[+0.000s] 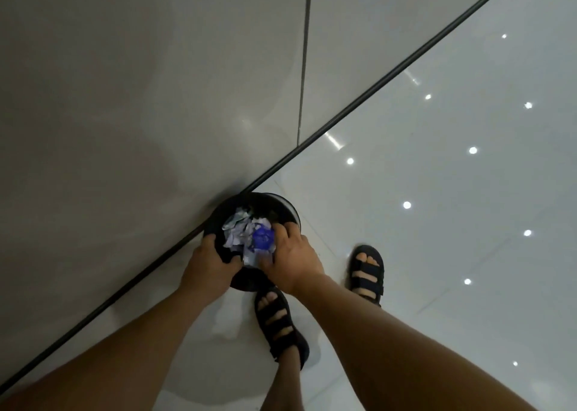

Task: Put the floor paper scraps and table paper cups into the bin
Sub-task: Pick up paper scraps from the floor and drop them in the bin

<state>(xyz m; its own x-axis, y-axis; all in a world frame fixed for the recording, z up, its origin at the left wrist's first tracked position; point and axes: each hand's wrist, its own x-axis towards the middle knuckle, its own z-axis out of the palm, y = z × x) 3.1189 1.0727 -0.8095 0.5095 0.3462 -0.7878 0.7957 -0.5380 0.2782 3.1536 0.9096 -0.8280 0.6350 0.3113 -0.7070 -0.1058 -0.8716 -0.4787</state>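
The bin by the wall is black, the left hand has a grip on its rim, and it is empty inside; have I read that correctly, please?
Not quite: the bin is not empty. The head view shows crumpled paper scraps inside it, some of them blue. The rest stands: it is black, it is by the wall, and the left hand has a grip on its rim.

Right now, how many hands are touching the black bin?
2. The left hand grips the near-left rim of the bin. The right hand holds the right rim, with its thumb against the paper scraps inside.
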